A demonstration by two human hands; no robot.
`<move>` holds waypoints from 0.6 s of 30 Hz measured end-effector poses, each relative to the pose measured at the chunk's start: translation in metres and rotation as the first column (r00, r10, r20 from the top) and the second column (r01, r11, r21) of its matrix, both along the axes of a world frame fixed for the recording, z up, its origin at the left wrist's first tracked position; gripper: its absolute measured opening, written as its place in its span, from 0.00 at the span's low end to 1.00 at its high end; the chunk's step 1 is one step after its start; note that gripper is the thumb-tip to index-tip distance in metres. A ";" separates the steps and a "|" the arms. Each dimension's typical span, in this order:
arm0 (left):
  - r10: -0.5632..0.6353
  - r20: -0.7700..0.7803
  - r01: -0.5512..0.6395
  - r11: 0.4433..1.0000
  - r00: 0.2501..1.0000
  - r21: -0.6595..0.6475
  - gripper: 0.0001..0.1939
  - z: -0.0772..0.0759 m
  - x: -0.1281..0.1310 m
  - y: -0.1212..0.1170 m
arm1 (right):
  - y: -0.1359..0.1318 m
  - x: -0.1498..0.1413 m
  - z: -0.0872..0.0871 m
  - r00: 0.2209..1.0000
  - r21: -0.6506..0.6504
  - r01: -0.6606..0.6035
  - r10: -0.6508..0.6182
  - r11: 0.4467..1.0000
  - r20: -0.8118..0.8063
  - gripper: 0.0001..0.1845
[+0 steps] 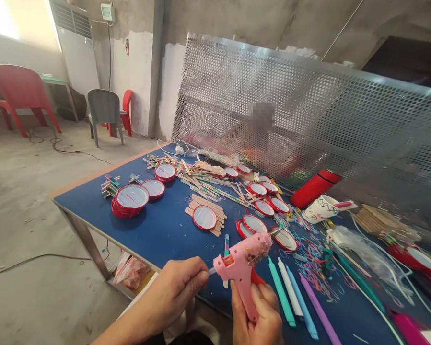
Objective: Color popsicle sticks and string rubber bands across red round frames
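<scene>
My right hand (261,314) is wrapped round the handle of a pink glue gun (239,258), whose nozzle points up and to the right over the table. At the back end of the gun, my left hand (186,280) pinches a pale, translucent glue stick (211,270) that runs into it. Behind the gun lies a craft stick with coloured bands (226,244), partly covered by it. Farther off, a round red-rimmed disc (204,217) rests on a row of plain craft sticks (218,227).
Four-legged blue table (165,244) holds stacked red-rimmed discs (132,199) at left. To the right are coloured pens (282,292), tangled rubber bands (318,261), a red flask (314,188) and a paper cup (320,209). A perforated metal panel (290,96) stands behind.
</scene>
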State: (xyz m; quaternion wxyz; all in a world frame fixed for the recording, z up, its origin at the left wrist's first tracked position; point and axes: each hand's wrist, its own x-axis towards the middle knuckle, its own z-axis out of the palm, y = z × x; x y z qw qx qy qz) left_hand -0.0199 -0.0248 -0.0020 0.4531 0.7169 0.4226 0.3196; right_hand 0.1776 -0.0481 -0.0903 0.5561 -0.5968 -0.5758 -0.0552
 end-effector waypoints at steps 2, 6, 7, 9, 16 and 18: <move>-0.002 -0.003 0.002 1.000 1.000 -0.006 0.20 0.001 0.000 0.000 | -0.003 -0.002 0.002 1.000 -0.030 -0.003 0.002 1.000 -0.020 0.21; 0.014 -0.010 -0.014 1.000 1.000 -0.013 0.20 0.001 0.002 -0.001 | -0.002 -0.004 0.004 0.999 -0.021 -0.011 0.010 1.000 -0.040 0.20; 0.025 -0.009 -0.026 1.000 1.000 -0.014 0.20 0.001 0.003 -0.002 | -0.001 -0.004 0.004 0.999 -0.014 -0.010 0.009 1.000 -0.045 0.19; 0.052 -0.003 -0.052 0.999 0.999 -0.011 0.21 0.002 0.003 -0.002 | 0.003 -0.006 0.004 0.998 0.021 -0.015 0.017 1.000 -0.064 0.18; -0.187 0.327 0.235 0.965 0.926 -0.114 0.37 0.005 -0.009 0.010 | 0.005 -0.013 0.027 0.889 0.037 -0.171 0.171 0.985 -0.426 0.17; -0.183 0.427 0.240 0.967 0.885 -0.083 0.40 0.003 -0.011 0.013 | 0.001 -0.007 0.037 0.872 0.050 -0.165 0.169 0.985 -0.459 0.25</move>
